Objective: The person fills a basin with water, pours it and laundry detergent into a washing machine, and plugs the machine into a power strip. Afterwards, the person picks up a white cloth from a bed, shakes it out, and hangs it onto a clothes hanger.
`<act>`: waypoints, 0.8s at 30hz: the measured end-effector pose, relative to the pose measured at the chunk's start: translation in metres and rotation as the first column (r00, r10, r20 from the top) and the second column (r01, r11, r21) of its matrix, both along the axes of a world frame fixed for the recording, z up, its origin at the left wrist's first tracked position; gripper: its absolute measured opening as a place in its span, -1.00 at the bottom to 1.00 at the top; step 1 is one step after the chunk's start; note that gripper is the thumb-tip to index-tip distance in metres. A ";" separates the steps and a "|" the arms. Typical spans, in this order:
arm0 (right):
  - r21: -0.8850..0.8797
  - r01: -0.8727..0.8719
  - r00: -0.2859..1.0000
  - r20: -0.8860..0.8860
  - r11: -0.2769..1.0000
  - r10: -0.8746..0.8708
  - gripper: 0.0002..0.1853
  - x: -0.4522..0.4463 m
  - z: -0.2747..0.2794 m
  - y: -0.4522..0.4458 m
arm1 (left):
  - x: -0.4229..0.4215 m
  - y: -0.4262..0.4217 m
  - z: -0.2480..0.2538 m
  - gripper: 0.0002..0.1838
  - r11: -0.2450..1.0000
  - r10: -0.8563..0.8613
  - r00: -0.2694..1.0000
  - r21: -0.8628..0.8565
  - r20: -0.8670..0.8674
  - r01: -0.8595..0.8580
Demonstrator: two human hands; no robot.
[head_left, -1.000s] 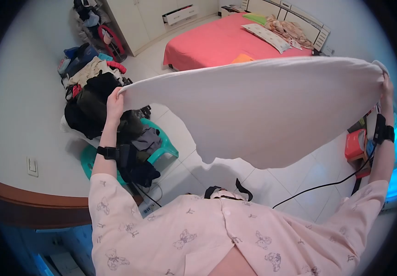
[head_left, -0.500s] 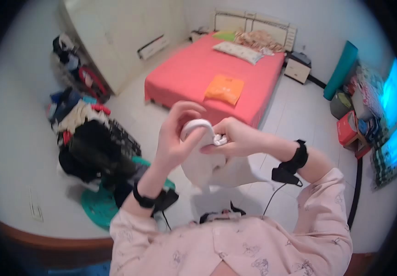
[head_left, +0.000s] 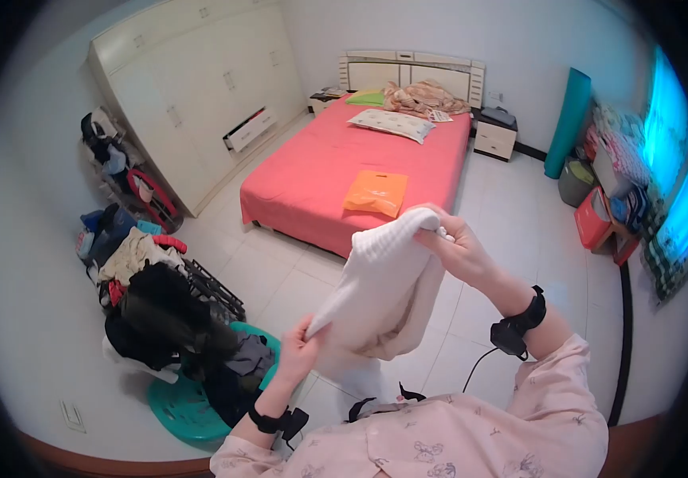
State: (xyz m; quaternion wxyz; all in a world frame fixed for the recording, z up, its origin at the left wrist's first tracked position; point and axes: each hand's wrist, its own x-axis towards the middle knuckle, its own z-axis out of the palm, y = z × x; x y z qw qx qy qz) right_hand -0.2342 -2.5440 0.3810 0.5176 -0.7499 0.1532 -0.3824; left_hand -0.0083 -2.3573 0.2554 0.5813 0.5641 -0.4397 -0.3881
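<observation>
A white cloth point(head_left: 388, 279) hangs in folds between my two hands, in front of the bed's near end. My right hand point(head_left: 457, 248) is closed on its gathered upper corner, with fingers wrapped round the fabric. Lower and to the left, my left hand point(head_left: 301, 350) pinches the cloth's lower left edge. The lower part of the cloth droops in a loose fold above the tiled floor. Black straps with small devices are round both my wrists.
A bed point(head_left: 296, 171) with an orange bag point(head_left: 376, 193) stands ahead. Left are a wardrobe point(head_left: 176, 95), a clothes heap point(head_left: 160, 311) and a green chair point(head_left: 188, 414). A red box point(head_left: 592, 221) stands at the right.
The cloth was spread wide between my hands, then bunched as they came together. Now my left hand has moved down and left, drawing the folded cloth out, and the view has shifted.
</observation>
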 end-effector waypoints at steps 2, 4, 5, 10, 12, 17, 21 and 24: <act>0.205 -0.092 0.995 -0.027 0.974 0.100 -0.70 -0.010 -0.003 0.002 | -0.001 -0.006 0.021 -0.86 0.998 0.012 0.994 -0.067 0.108 -0.005; 0.063 -0.169 0.976 -0.128 0.984 0.176 -0.57 -0.009 -0.022 0.010 | -0.031 -0.022 0.044 -0.88 0.987 -0.055 0.997 -0.151 0.050 0.062; -0.001 -0.188 0.968 -0.172 0.982 0.185 -0.51 -0.011 -0.028 0.020 | -0.048 -0.029 0.056 -0.88 0.969 -0.161 0.983 -0.175 0.091 0.175; 0.170 -0.345 0.832 -0.400 0.923 0.385 -0.43 -0.061 -0.035 0.029 | -0.095 -0.054 0.074 -0.82 0.867 -0.414 0.878 -0.191 0.239 0.461; 0.111 -0.247 0.875 -0.401 0.963 0.271 -0.51 -0.095 -0.020 0.029 | -0.103 -0.061 0.069 -0.75 0.917 -0.353 0.932 -0.167 0.085 0.362; 0.412 0.334 0.927 0.019 0.848 -0.374 -0.67 -0.166 0.007 0.075 | -0.132 -0.084 0.014 -0.80 0.812 -0.518 0.747 -0.035 0.417 0.583; 0.105 0.771 0.611 0.155 0.628 -0.776 -0.48 -0.210 0.019 0.129 | -0.131 -0.099 -0.036 -0.80 0.647 -0.678 0.477 0.146 0.559 0.749; 0.274 0.737 0.447 0.489 0.618 -0.749 -0.37 -0.255 0.018 0.152 | -0.150 -0.109 -0.055 -0.80 0.510 -0.617 0.593 -0.311 0.518 0.802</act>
